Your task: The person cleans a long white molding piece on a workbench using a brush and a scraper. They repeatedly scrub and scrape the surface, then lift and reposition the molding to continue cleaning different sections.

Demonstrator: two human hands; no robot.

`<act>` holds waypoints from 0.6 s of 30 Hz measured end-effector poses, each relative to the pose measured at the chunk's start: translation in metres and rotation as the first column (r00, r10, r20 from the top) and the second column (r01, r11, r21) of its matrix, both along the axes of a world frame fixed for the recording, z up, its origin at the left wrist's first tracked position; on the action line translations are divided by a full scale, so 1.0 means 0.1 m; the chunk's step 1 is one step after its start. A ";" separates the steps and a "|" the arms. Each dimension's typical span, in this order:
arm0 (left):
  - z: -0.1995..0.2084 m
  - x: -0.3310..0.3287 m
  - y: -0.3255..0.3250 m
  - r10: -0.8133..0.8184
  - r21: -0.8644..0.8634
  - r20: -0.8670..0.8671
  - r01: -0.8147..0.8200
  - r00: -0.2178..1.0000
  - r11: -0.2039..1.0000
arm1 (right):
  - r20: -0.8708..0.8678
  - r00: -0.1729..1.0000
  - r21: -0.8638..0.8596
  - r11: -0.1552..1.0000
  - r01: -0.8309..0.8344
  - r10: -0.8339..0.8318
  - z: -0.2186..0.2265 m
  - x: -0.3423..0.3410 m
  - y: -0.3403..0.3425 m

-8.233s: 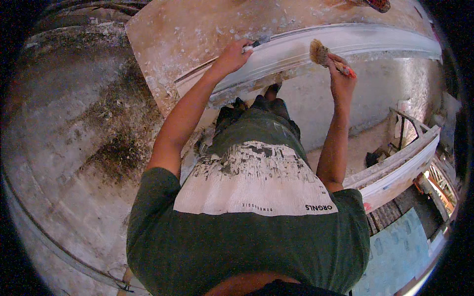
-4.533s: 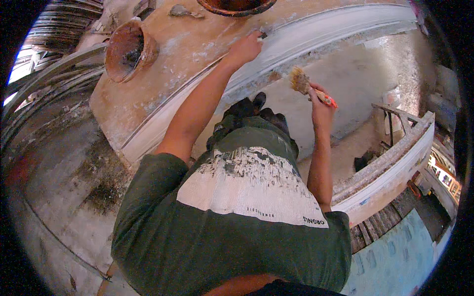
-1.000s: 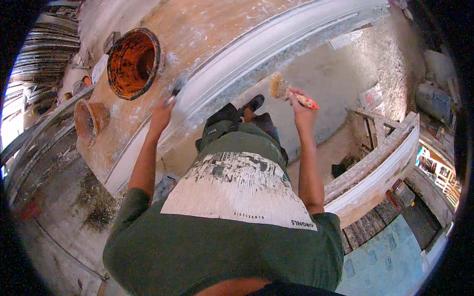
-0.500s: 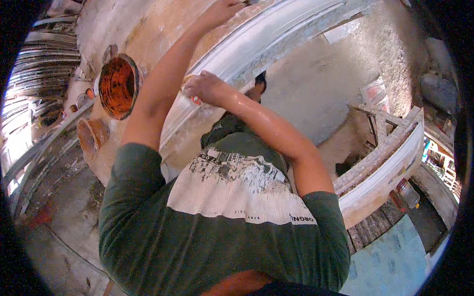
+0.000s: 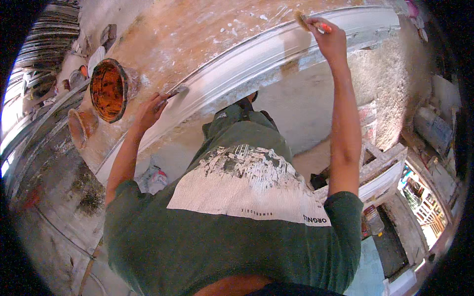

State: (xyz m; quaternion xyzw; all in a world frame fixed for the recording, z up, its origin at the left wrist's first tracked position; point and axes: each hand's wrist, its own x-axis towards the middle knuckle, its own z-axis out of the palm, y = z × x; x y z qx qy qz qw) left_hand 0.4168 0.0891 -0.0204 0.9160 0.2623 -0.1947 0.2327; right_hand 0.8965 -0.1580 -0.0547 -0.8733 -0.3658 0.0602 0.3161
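Sitting at the left, a small brown pot [image 5: 81, 128] and a larger orange-lined bucket [image 5: 108, 91] share the brown tabletop [image 5: 197, 37]. Next comes the left hand [image 5: 150, 112], fingers curled around a small scraper [image 5: 180, 90], which should be light and rigid, best gripped by its handle; its blade lies at the upper edge of a long white moulding [image 5: 232, 74]. That piece runs along the table's near side, up to the right. It looks like plaster: probably stiff, fairly heavy and brittle, perhaps slick if damp, so two spread hands under its thicker body would suit better than its thin edges. Farther right, the right hand [image 5: 330, 42] pinches the orange handle of a brush [image 5: 301, 21], likely light and soft-bristled; whether the bristles touch the moulding, I cannot tell.
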 end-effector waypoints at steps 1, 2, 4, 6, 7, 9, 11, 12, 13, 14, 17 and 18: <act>-0.04 0.09 -0.01 -0.065 -0.005 0.044 0.065 0.997 0.998 | -0.045 0.999 0.076 0.997 -0.007 0.011 -0.04 -0.01 -0.06; -0.11 0.24 0.01 -0.127 -0.002 0.093 0.128 0.988 0.992 | -0.085 0.996 0.156 0.988 -0.014 0.027 -0.10 -0.04 -0.09; -0.36 0.62 0.07 -0.216 -0.012 0.143 0.220 0.966 0.975 | -0.303 0.952 0.278 0.953 0.123 -0.035 0.00 -0.17 -0.12; -0.74 1.02 0.16 -0.278 -0.035 0.152 0.287 0.948 0.957 | -0.383 0.921 0.305 0.931 0.199 -0.072 0.10 -0.20 -0.13; -0.79 1.14 0.25 -0.273 -0.083 0.121 0.284 0.954 0.955 | -0.424 0.901 0.313 0.918 0.244 -0.095 0.12 -0.19 -0.16; -0.64 1.25 0.39 -0.260 -0.187 0.036 0.262 0.965 0.947 | -0.465 0.874 0.294 0.906 0.305 -0.143 0.18 -0.16 -0.23; -0.23 1.22 0.26 -0.227 -0.172 0.025 0.228 0.974 0.958 | -0.439 0.865 0.213 0.908 0.362 -0.242 0.29 -0.06 -0.30; -0.39 1.01 0.29 -0.216 -0.130 0.016 0.216 0.976 0.968 | -0.448 0.875 0.289 0.897 0.335 -0.183 0.17 0.03 -0.41; -0.43 0.86 0.29 -0.208 -0.089 -0.003 0.207 0.978 0.974 | -0.482 0.857 0.296 0.887 0.354 -0.181 0.17 0.06 -0.43; -0.21 0.78 0.16 -0.123 -0.014 0.013 0.123 0.992 0.992 | -0.512 0.838 0.293 0.879 0.377 -0.189 0.18 0.06 -0.48; -0.26 0.52 0.03 -0.056 0.044 0.051 0.053 0.997 0.998 | -0.510 0.829 0.211 0.901 0.379 -0.229 0.16 0.09 -0.58; -0.32 0.53 0.01 -0.072 0.034 0.068 0.070 0.995 0.997 | -0.524 0.819 0.209 0.896 0.391 -0.235 0.10 0.07 -0.60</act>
